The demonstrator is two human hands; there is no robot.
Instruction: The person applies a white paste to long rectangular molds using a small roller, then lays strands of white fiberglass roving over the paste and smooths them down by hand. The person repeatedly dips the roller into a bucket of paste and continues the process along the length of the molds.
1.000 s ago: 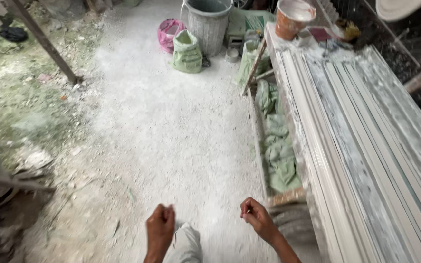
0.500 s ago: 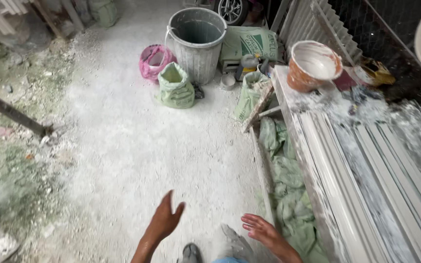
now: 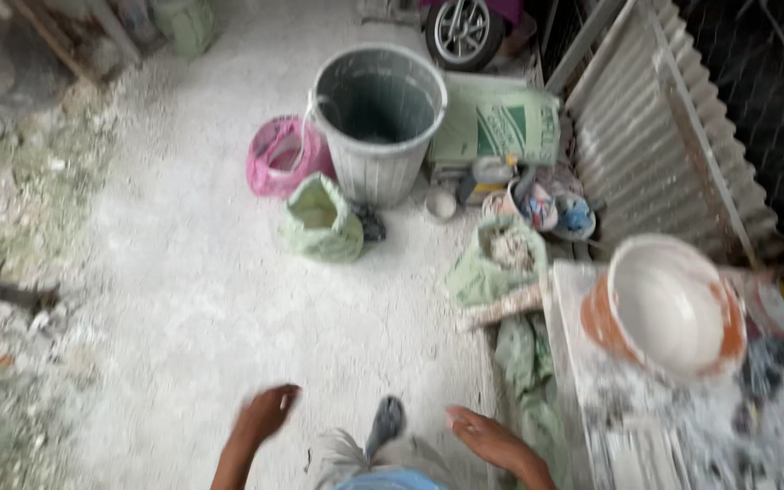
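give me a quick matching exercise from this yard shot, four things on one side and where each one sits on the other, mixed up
Things:
1. grey bin
2. pink bag
3. orange bucket
4. wheel

Places:
A. at the top edge of the picture, beyond the bin
B. on the spattered bench at the right
C. on the white ground in the middle, behind the open green sack
D. on the ground, right against the bin's left side

Pairs: 1-C, 2-D, 3-B, 4-A
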